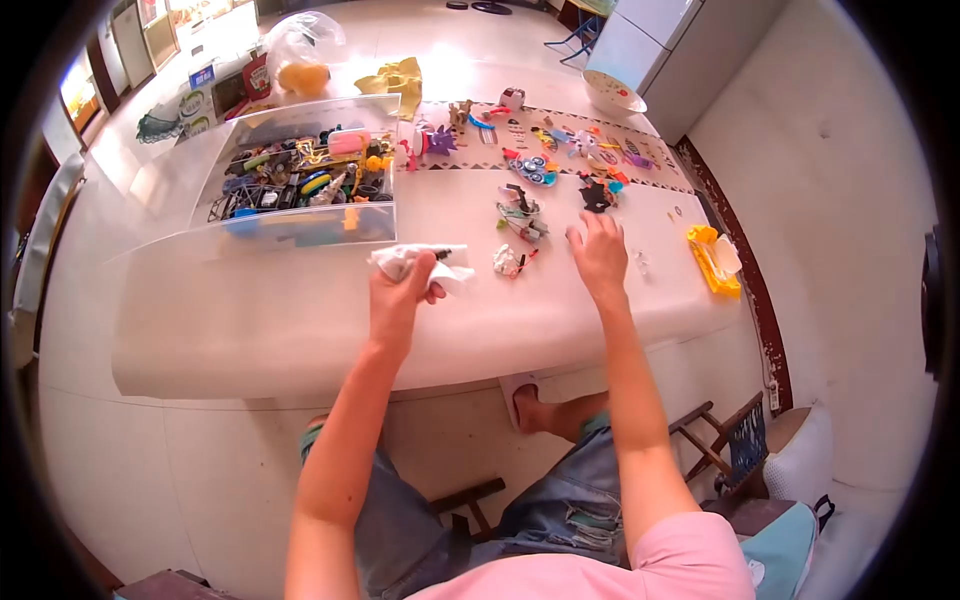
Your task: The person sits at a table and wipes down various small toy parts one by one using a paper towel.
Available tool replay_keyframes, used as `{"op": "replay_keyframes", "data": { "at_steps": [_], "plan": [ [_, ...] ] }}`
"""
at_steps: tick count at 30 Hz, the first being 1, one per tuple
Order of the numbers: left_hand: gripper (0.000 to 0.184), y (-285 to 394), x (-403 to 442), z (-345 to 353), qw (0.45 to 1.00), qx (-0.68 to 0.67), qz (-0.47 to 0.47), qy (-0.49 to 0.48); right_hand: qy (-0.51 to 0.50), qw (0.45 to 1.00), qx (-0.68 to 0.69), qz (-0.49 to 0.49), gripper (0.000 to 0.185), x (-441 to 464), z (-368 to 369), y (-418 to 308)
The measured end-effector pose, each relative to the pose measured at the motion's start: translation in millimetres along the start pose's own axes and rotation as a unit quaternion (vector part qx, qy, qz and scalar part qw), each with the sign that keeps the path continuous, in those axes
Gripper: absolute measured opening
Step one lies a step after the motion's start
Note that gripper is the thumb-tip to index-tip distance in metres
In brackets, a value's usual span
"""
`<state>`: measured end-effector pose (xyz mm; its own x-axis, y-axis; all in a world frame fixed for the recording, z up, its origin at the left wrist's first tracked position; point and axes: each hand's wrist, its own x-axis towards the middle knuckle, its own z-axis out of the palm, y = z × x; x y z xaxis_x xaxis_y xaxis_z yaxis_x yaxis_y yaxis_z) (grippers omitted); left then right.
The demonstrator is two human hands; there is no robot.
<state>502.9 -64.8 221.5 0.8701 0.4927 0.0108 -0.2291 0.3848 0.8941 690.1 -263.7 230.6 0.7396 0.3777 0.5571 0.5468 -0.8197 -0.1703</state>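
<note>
The left hand (408, 283) is closing its fingers around a white wipe (455, 268), with a small dark piece (443, 255) showing at its upper edge; whether that piece is being gripped or only lying against the wipe, I cannot tell. Both are sitting just above the near part of the bench (250, 325). The right hand (600, 255) is holding nothing visible; its fingers are spreading loosely, palm down, with a black toy (596, 195) lying just beyond the fingertips, contact unclear.

Between the hands, a white-and-red toy (507, 261) is lying, with a grey-green toy (521, 215) resting just beyond it. Beyond the left hand, a clear bin (375, 226) is holding many small toys. Well to the right of the right hand, a yellow wipes packet (712, 260) is lying.

The step in hand seems to be handling the small piece with the wipe. The next move is probably calling for a firm left pinch, and a careful right-hand approach among the loose toys.
</note>
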Motion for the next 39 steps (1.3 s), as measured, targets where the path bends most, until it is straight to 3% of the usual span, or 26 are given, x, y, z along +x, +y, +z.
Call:
{"op": "replay_keyframes", "data": {
  "at_steps": [4,5,6,8,10,15,18,26,27,29,32,39],
  "plan": [
    [0.023,-7,-3,18,0.999,-0.033,-0.007,-0.020,-0.116,0.993,0.003,0.018,0.018,-9,3,16],
    [0.023,-9,-2,16,0.998,-0.035,-0.018,-0.048,-0.106,0.994,0.025,0.018,0.018,-8,1,14],
    [0.023,-10,-2,16,0.998,-0.026,-0.020,-0.054,-0.113,0.984,0.131,0.034,0.018,-8,-9,3],
    [0.023,-10,2,17,0.997,-0.001,-0.014,-0.070,-0.114,0.930,0.343,0.063,0.017,-2,-29,-30],
    [0.022,-4,3,22,0.996,0.066,-0.011,-0.066,-0.100,0.867,0.488,0.012,0.014,-5,-46,-59],
    [0.020,13,3,33,0.990,0.133,0.002,-0.054,-0.127,0.737,0.660,0.067,0.015,-26,-55,-88],
    [0.020,7,-9,23,0.998,0.043,-0.012,-0.037,-0.113,0.787,0.607,-0.003,0.017,-39,-57,-89],
    [0.014,15,-16,29,0.995,-0.068,-0.073,-0.027,-0.123,0.748,0.651,0.036,0.021,-43,-61,-92],
    [0.013,14,-15,29,0.994,-0.082,-0.074,-0.020,-0.113,0.779,0.617,-0.006,0.022,-42,-59,-92],
    [0.017,11,-15,26,0.997,-0.045,-0.068,-0.003,-0.088,0.831,0.541,-0.095,0.023,-39,-56,-91],
    [0.020,13,-13,27,0.999,-0.016,-0.050,0.014,-0.052,0.837,0.528,-0.132,0.024,-34,-50,-93],
    [0.017,12,-15,26,0.999,0.032,-0.023,-0.003,-0.062,0.827,0.546,-0.123,0.024,-40,-42,-91]
  ]
}}
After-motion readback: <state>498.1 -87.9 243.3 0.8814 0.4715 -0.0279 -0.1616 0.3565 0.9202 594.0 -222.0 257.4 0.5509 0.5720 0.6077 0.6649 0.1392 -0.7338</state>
